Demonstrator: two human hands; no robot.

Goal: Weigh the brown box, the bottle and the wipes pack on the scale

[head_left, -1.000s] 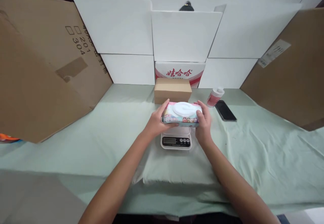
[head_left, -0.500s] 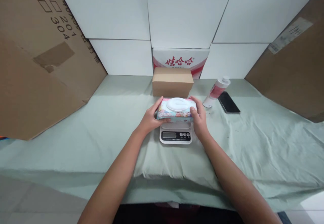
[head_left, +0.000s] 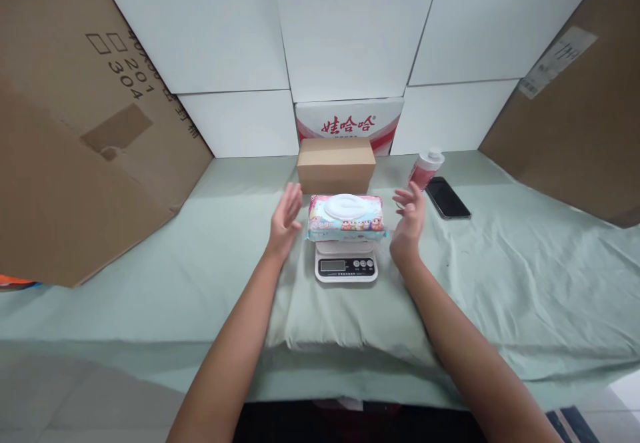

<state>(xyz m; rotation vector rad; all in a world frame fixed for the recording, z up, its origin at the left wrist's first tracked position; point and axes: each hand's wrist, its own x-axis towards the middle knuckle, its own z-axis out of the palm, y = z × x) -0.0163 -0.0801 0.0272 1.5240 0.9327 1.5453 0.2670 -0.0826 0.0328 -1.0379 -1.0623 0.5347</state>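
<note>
A pack of wet wipes (head_left: 345, 219), pink and light blue with a white oval lid, rests flat on the white digital kitchen scale (head_left: 346, 269). The scale's display is blank, and the pack covers most of its plate. To the left of the pack my left hand (head_left: 286, 219) is open, fingers stretched out, and touches nothing. On the other side my right hand (head_left: 409, 223) is also open, its fingers apart and a little curled, clear of the pack. It hides the lower part of a white and pink bottle (head_left: 425, 168).
Behind the pack stands a plain brown box (head_left: 336, 166), with a white and red carton (head_left: 349, 119) at the back. A black phone (head_left: 449, 198) lies right of the bottle. Large cardboard sheets (head_left: 100, 183) flank the green cloth (head_left: 225, 249) on both sides.
Both hands have let go of the pack of wet wipes and moved apart, one to each side. The pack stays on the scale. The view has shifted slightly.
</note>
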